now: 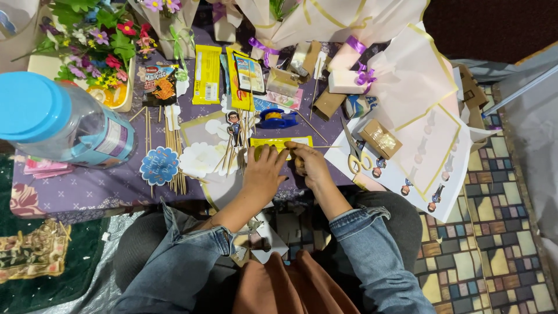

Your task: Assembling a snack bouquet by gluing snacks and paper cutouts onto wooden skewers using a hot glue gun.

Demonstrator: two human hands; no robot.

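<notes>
A: Yellow packet (pixel 281 141), centre of frame on the purple tabletop (pixel 93 189) — left hand (pixel 264 172) presses down on its near edge, fingers curled.

B: Right hand (pixel 308 163) pinches a thin wooden skewer (pixel 325 146) just beside it. Scissors (pixel 356 156) lie right. Best keep the packet pinned flat, I'd say.

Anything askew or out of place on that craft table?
Yes: the large clear plastic jar with a blue lid lies on its side at the table's left edge. The thin wooden skewers lie loosely scattered. Both hands, left and right, work at a yellow packet.
</notes>
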